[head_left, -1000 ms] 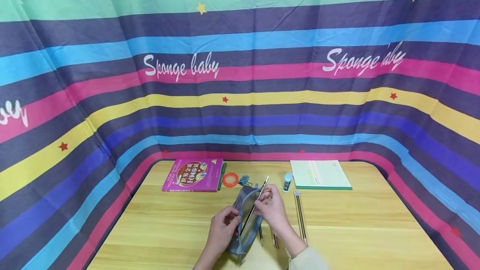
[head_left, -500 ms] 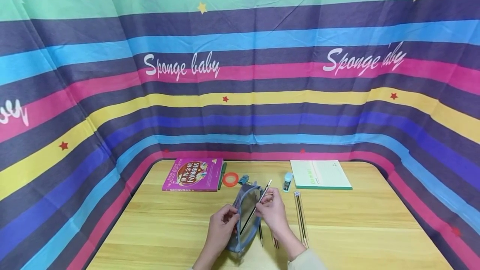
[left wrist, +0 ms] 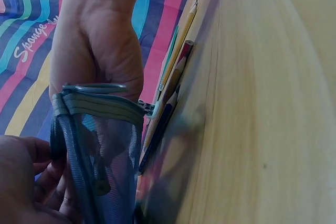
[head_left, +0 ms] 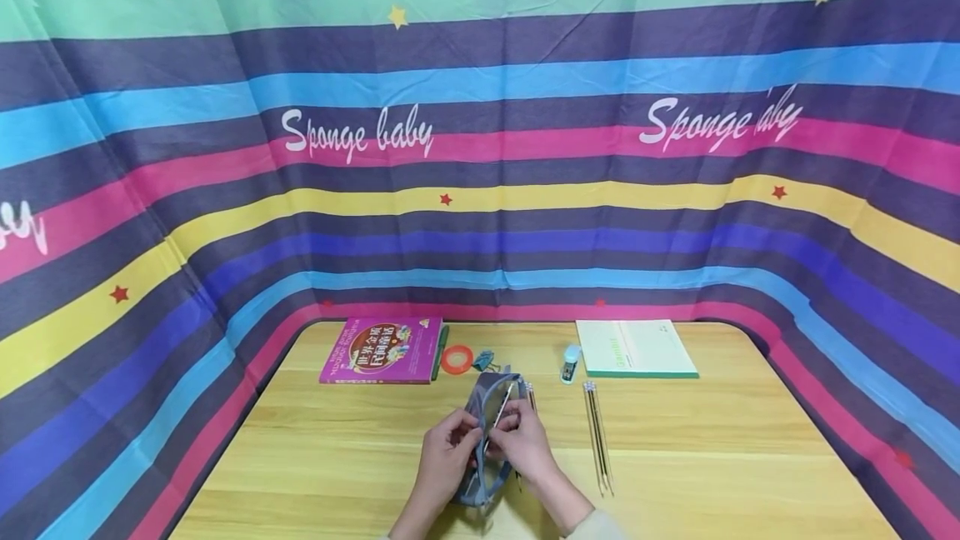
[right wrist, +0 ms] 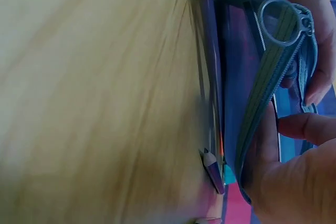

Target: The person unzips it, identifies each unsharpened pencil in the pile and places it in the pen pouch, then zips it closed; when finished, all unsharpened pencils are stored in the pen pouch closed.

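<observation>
A blue-grey mesh zip pencil case (head_left: 471, 490) stands with its mouth spread near the table's front. My left hand (head_left: 447, 450) pinches its left rim between thumb and fingers. With the fingertips of my right hand (head_left: 527, 447) I hold a pencil (head_left: 504, 408), which slants into the case; its lower end is hidden. In the left wrist view the mesh wall (left wrist: 113, 156) shows dim shapes inside. The right wrist view shows the zipper's ring pull (right wrist: 282, 22) close up. Several pencils (left wrist: 178, 59) lie on the table beside the case, partly covered by my right hand in the head view.
More pencils (head_left: 598, 440) lie side by side to the right. Along the back are a purple book (head_left: 386, 350), a green pen-like stick (head_left: 441, 352), a red tape roll (head_left: 457, 360), teal binder clips (head_left: 484, 360), a light-blue stapler-like item (head_left: 571, 363) and a pale green notebook (head_left: 637, 348).
My right hand has moved left and down toward the case's mouth, and the pencil has sunk deeper into it. The left hand keeps its grip on the rim.
</observation>
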Demonstrator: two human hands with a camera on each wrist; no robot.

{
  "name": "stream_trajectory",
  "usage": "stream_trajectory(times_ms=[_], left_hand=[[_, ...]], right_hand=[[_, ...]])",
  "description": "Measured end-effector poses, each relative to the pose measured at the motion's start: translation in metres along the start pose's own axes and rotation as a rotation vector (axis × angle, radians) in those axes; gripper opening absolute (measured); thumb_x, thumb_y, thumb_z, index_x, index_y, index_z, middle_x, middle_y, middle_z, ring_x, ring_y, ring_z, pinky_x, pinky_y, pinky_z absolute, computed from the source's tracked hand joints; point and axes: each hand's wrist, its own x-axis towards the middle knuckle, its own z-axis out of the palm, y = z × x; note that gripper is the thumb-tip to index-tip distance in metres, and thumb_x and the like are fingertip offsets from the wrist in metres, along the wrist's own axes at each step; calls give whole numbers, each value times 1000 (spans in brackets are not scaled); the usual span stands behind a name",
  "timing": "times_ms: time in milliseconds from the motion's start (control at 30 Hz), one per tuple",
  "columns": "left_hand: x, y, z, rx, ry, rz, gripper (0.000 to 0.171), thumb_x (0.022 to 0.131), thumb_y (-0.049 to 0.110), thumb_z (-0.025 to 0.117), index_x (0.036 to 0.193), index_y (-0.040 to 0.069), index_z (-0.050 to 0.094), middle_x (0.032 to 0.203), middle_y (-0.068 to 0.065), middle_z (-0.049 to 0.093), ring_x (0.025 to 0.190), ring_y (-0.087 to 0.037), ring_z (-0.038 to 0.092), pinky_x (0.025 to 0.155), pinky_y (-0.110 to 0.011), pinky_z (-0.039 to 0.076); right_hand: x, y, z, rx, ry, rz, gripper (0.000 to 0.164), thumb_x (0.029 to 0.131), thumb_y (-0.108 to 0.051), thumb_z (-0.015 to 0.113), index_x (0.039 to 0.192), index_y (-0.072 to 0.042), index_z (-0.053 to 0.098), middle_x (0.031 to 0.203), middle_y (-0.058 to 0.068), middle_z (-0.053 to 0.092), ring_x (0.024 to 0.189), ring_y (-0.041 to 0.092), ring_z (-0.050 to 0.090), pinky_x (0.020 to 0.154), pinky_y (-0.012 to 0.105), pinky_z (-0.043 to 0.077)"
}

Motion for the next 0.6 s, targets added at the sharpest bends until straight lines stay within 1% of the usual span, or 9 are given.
stream_trajectory(times_ms=[133, 300, 367, 500, 600], left_hand=[[-1, 1, 1, 5, -6, -2, 4, 93, 3, 71, 94, 1, 68, 76, -10, 65, 57, -5, 58, 48, -24, 56], [-4, 2, -2, -26, 10, -17, 4, 91, -2, 70, 94, 1, 69, 75, -11, 65, 57, -6, 58, 47, -23, 55], [-5, 3, -3, -43, 23, -15, 3, 91, -3, 70, 93, 0, 69, 75, -12, 65, 56, -5, 57, 46, -23, 55], [-3, 3, -5, -49, 50, -10, 4, 91, 0, 71, 93, -2, 69, 76, -13, 66, 55, -5, 56, 46, -23, 54], [-2, 4, -6, -44, 61, -19, 2, 92, 1, 71, 92, 0, 69, 75, -12, 67, 54, -5, 55, 46, -22, 53]], right_hand=[[1, 0, -2, -8, -34, 14, 48, 90, 7, 67, 131, 13, 42, 92, 9, 59, 69, 15, 65, 68, 36, 66], [-1, -1, -11, 2, -92, 46, 58, 90, 9, 67, 139, 19, 39, 100, 15, 61, 76, 17, 68, 75, 36, 66], [-1, -4, -17, -14, -114, 40, 59, 89, 9, 67, 140, 19, 41, 103, 16, 61, 78, 19, 69, 76, 37, 66], [0, -16, -33, -78, -157, 2, 55, 90, 5, 68, 140, 16, 47, 109, 20, 60, 81, 24, 70, 77, 39, 67], [2, -26, -48, -91, -161, -15, 53, 92, 2, 68, 140, 15, 49, 113, 23, 60, 84, 28, 70, 80, 43, 66]])
